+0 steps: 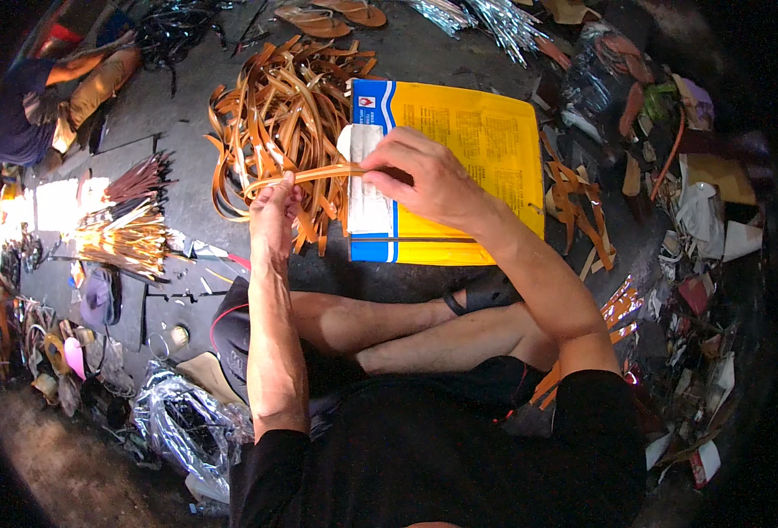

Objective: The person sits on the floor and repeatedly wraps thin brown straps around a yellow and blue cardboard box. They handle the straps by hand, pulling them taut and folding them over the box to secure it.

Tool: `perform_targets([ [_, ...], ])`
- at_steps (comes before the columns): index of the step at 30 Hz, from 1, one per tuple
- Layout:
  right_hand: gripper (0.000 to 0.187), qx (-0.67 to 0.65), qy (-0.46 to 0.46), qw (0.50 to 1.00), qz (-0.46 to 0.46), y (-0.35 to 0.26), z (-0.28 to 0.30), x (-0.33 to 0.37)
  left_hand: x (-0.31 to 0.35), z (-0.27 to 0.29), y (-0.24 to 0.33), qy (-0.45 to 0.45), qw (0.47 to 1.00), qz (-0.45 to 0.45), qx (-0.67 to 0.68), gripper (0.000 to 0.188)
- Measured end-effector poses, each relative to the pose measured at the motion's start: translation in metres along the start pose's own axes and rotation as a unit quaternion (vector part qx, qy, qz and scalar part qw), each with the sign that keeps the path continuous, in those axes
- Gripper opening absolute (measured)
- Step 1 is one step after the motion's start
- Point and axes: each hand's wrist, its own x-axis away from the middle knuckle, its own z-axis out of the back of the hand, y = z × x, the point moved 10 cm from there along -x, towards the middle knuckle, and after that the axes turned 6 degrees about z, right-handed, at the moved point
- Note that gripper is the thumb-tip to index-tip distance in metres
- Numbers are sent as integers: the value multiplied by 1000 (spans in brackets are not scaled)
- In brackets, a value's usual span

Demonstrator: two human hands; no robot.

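Observation:
A narrow tan-orange leather-like strap (326,172) is stretched between my two hands. My left hand (274,209) pinches it between thumb and fingers. My right hand (429,176) is closed on its other end, with the fingertips over a white pad (370,207). The pad lies along the left side of a yellow and blue printed sheet (468,119) in front of my crossed legs. Just beyond my left hand, a tangled heap of similar straps (275,97) spreads against the sheet's left edge. A thin dark rod (415,239) crosses the sheet's near part.
Bundled brown and golden strips (125,238) lie at left; another person (28,110) sits at far left. Tan sole-shaped pieces (314,21) and silver strips (503,26) lie at the top. Loose straps (578,198) and scraps crowd the right. Clear plastic (187,409) sits lower left.

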Motion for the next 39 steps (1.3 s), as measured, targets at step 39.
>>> perform_targets([
  [39, 43, 184, -26, 983, 14, -39, 8, 45, -14, 10, 125, -158, 983, -73, 51, 16],
])
